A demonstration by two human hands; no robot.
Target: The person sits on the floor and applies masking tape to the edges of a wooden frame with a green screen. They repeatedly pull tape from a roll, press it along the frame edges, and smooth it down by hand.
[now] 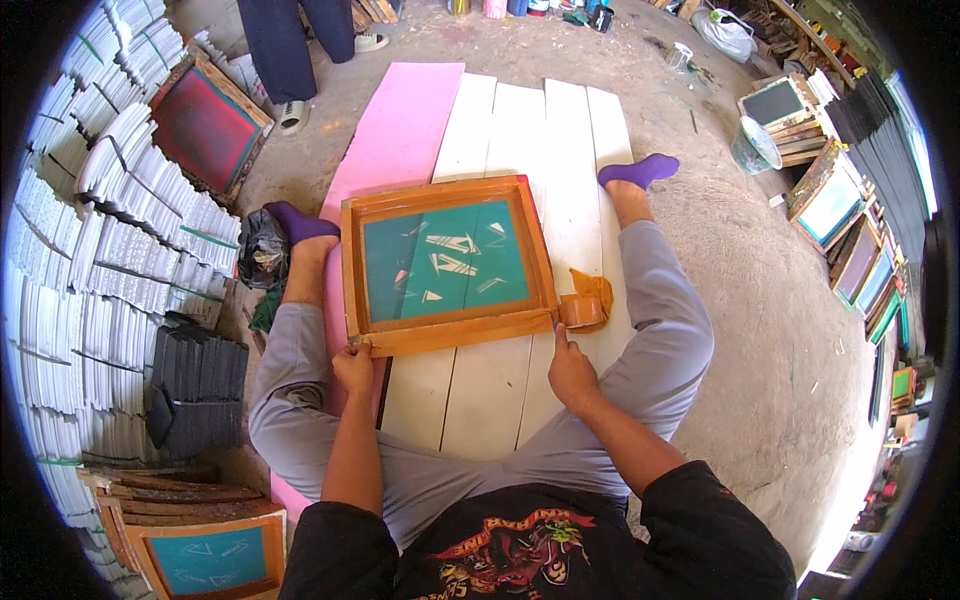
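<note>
A wooden screen-printing frame with teal mesh lies on the boards between my legs, tilted slightly. Pale angular stencil shapes show in the mesh. My left hand is closed on its near left corner. At the near right corner my right hand is curled, with a digit pointing up against the wood. Just right of that corner sits a small orange-brown container, beside a crumpled mustard-coloured cloth.
White boards and a pink board lie under the frame. Tall stacks of white sheets line the left. More framed screens lean at the right, near a pail. A person in dark trousers stands at the far left.
</note>
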